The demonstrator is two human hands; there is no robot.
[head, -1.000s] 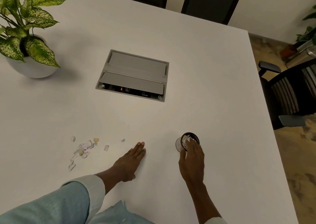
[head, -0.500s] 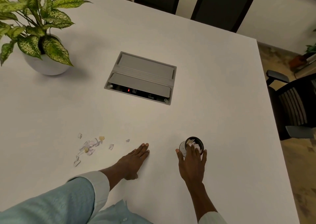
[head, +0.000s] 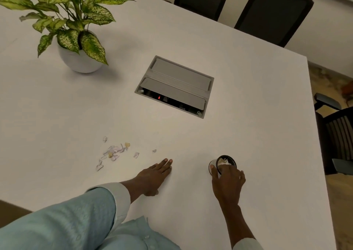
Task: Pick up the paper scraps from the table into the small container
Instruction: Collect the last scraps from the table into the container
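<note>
A small round container [head: 228, 159] with a dark rim stands on the white table [head: 248, 96], with white paper visible inside it. My right hand [head: 227, 181] wraps around the container from the near side, thumb on its left wall and fingers on its right. My left hand [head: 152, 177] lies flat on the table with straight fingers, holding nothing. Several white and yellowish paper scraps [head: 114, 152] lie scattered to the left of that hand, with two small stray bits [head: 136, 155] closer to its fingertips.
A potted plant [head: 80, 58] in a white pot stands at the far left. A grey cable box [head: 174, 86] is set into the table's middle. Dark chairs [head: 271, 12] line the far edge, and another chair [head: 338, 135] stands off the right edge.
My right hand's fingers, earlier over the container's mouth, now curl around its sides. My left hand stays flat in place. The camera view has shifted.
</note>
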